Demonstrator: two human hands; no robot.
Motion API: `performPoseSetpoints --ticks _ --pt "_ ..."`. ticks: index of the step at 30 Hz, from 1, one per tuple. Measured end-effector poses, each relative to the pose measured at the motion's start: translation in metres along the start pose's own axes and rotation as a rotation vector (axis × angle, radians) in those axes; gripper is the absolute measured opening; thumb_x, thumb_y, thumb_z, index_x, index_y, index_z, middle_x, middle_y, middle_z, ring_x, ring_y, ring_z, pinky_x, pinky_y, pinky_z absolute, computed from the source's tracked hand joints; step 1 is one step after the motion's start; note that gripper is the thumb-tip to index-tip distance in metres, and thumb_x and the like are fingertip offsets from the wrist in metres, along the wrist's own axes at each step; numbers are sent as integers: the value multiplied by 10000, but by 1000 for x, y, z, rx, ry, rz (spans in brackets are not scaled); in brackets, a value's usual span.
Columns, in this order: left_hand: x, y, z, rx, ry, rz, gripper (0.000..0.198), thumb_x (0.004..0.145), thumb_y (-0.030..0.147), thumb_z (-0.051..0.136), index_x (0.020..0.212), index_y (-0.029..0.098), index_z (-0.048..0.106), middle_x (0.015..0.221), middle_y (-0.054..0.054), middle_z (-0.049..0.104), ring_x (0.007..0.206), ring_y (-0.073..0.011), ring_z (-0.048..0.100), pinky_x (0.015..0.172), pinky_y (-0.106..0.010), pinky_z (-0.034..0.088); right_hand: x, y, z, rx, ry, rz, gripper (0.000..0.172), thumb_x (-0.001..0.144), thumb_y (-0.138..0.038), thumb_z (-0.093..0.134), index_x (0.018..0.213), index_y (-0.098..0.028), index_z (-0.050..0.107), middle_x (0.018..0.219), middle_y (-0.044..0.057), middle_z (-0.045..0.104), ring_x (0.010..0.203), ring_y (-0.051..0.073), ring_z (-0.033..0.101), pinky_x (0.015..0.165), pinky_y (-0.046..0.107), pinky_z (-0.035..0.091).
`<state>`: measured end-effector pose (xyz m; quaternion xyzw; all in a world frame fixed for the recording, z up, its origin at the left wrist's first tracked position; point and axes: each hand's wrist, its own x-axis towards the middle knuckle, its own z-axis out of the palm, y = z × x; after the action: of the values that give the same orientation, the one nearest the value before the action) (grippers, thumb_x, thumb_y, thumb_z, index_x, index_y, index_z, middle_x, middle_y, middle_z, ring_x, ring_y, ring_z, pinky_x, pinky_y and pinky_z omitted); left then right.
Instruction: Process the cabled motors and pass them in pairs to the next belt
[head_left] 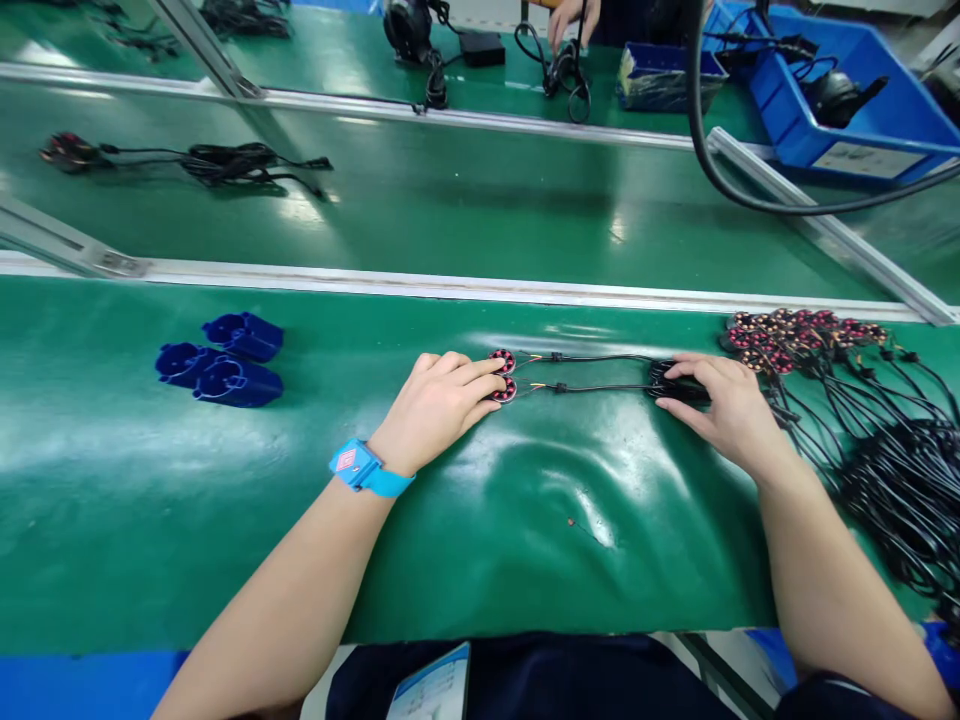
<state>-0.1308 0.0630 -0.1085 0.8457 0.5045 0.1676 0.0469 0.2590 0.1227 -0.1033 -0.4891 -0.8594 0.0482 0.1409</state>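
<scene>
On the green mat, two small round parts with red-and-black faces, an upper one [503, 360] and a lower one [505, 390], lie one above the other. Fingertips of my left hand [446, 405] touch them, fingers stretched out; a blue band [369, 470] is on that wrist. Thin coloured wires join each part to a black cable [600, 388] running right. My right hand [720, 400] has its thumb and fingers around the coiled black cable bundle [664, 382].
Three dark blue plastic cups [238, 383] stand at left. Many similar round parts [802, 335] with tangled black cables [907, 490] lie at right. Beyond the metal rail [375, 281] are a cable bundle [236, 163], a blue bin [862, 130] and another person's hand [574, 20].
</scene>
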Motion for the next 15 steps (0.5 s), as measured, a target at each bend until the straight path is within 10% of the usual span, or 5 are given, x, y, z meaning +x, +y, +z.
performPoseSetpoints --ticks 5,9,15 --pt "-7 -9 -10 31 64 -97 278 947 393 618 1199 281 658 1389 -77 614 1198 -279 574 950 -454 424 -8 0 -11 47 176 -25 298 855 -511 665 1048 -283 667 1228 103 678 1114 297 651 1037 472 463" --pt "-27 -44 -37 202 331 -510 318 971 440 540 1224 275 644 1366 -98 621 1266 -343 521 1014 -582 350 -10 14 -16 -43 502 175 170 841 -491 642 894 -334 679 1019 80 747 1008 301 700 932 449 532" --pt "-78 -100 -57 170 312 -793 695 893 670 485 1478 308 385 1603 -36 318 1452 -568 -64 976 -859 -127 -22 43 -33 -49 901 431 332 859 -502 590 892 -191 700 944 159 739 962 309 692 931 445 508"
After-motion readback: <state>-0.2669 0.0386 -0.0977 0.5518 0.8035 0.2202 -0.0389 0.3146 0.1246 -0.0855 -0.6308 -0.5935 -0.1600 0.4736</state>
